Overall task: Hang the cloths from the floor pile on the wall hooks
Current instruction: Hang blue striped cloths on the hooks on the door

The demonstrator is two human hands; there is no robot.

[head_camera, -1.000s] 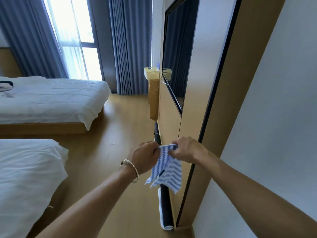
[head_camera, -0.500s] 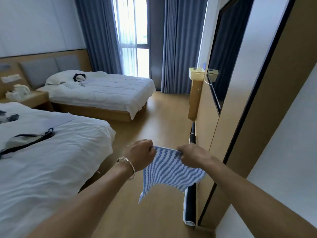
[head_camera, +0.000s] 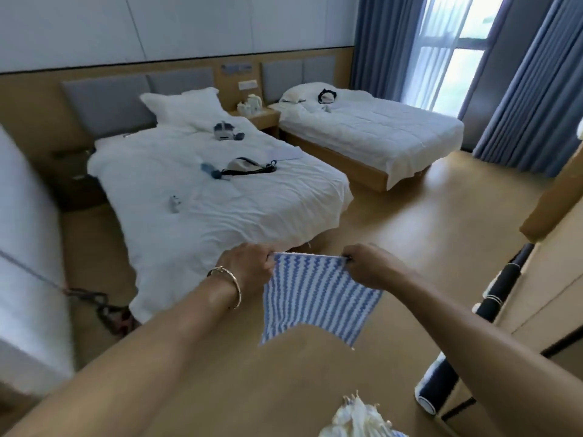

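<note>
Both arms reach forward from the bottom of the frame. The left hand and right hand each pinch 1 top corner of the striped cloth, fingers clenched, stretching it flat at center frame above the floor.

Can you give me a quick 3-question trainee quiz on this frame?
1. True or false: the striped cloth is held by one hand only.
2. Which wrist wears the bracelet? A) left B) right
3. Fill in: the cloth hangs spread out above the wooden ____.

Key:
1. False: the left hand and right hand each pinch a top corner.
2. A
3. floor
</note>
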